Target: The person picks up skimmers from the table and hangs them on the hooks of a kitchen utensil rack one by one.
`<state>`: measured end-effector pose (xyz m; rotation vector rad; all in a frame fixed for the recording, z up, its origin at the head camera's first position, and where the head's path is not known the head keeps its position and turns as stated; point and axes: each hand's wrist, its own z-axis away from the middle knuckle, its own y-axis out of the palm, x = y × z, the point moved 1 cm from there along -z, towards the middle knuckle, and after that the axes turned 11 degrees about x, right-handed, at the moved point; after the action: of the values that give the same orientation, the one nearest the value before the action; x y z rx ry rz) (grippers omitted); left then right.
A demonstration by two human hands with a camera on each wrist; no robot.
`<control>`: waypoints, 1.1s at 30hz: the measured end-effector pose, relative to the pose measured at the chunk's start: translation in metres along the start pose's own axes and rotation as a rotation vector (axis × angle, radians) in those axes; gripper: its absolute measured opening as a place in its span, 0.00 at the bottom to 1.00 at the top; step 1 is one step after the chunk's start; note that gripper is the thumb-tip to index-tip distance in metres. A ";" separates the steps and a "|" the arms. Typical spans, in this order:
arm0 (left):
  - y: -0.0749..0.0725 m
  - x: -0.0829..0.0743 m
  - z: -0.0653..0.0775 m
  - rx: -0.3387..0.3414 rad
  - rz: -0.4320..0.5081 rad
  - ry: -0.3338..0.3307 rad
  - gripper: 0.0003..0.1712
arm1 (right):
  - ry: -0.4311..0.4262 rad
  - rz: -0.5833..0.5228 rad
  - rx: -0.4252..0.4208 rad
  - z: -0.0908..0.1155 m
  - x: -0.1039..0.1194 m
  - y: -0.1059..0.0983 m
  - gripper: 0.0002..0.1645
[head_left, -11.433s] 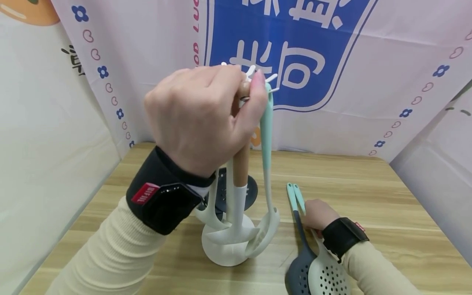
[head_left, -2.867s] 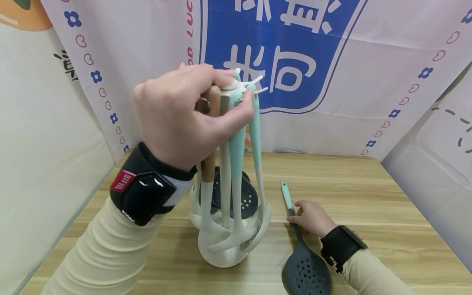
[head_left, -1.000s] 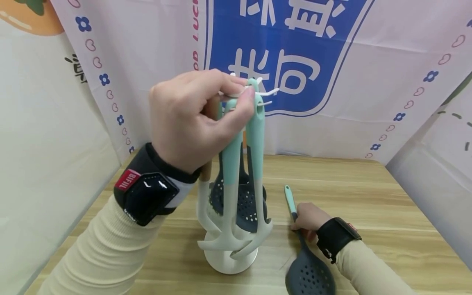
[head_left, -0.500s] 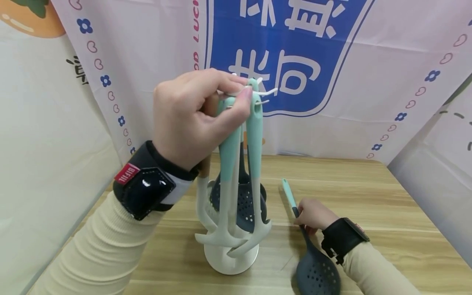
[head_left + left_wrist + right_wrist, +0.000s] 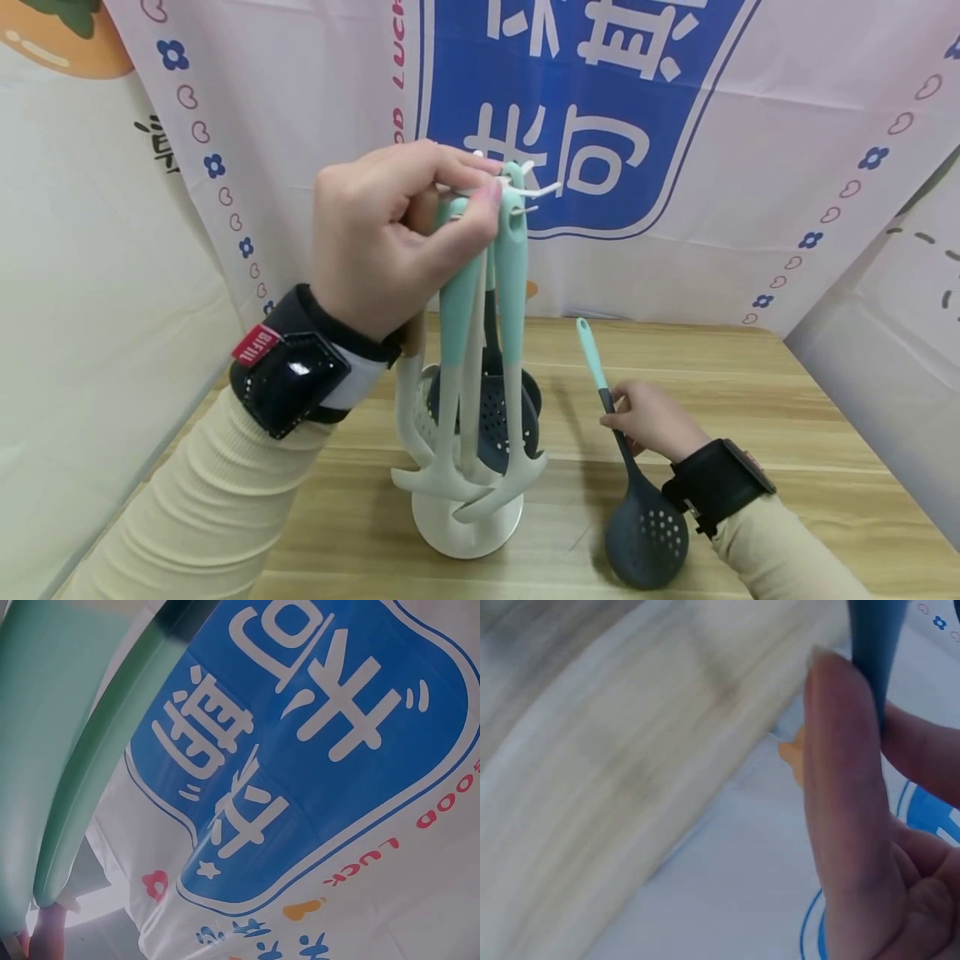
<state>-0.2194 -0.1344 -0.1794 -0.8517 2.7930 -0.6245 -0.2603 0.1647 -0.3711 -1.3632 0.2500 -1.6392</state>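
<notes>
My left hand (image 5: 393, 237) grips the top of a white rotating utensil stand (image 5: 468, 537), its thumb and fingers around the hook hub. Mint-handled and brown-handled kitchen utensils hang from the hooks, pale ladle-like heads in front and dark grey perforated ones behind. In the left wrist view a mint handle (image 5: 94, 761) is close up. With thumb and fingers my right hand (image 5: 660, 421) pinches the grey neck of a skimmer (image 5: 637, 537). Its mint handle end points up and away, and its holed head hangs low near the wooden table. The right wrist view shows the grey neck (image 5: 877, 645) between the fingers.
The wooden table (image 5: 750, 383) runs back to a printed cloth (image 5: 750, 167) with a blue sign. White side sheets (image 5: 90, 250) hang at left and right. The stand rises tall left of the skimmer.
Since 11.4 seconds ago the pale skimmer has left the right of the table. The stand has turned under my left hand. My right hand has just raised the grey skimmer's handle end.
</notes>
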 end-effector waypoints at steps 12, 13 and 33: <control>0.002 0.001 0.000 -0.005 0.004 -0.015 0.14 | -0.097 0.011 -0.130 0.013 0.015 -0.006 0.25; 0.002 0.001 0.000 -0.006 0.004 -0.016 0.14 | -0.107 0.018 -0.138 0.014 0.016 -0.006 0.26; 0.002 -0.001 -0.001 -0.014 0.007 -0.029 0.15 | -0.252 0.088 -0.281 0.029 0.039 -0.007 0.23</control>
<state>-0.2199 -0.1327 -0.1795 -0.8458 2.7766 -0.5867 -0.2364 0.1505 -0.3304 -1.7287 0.3959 -1.3794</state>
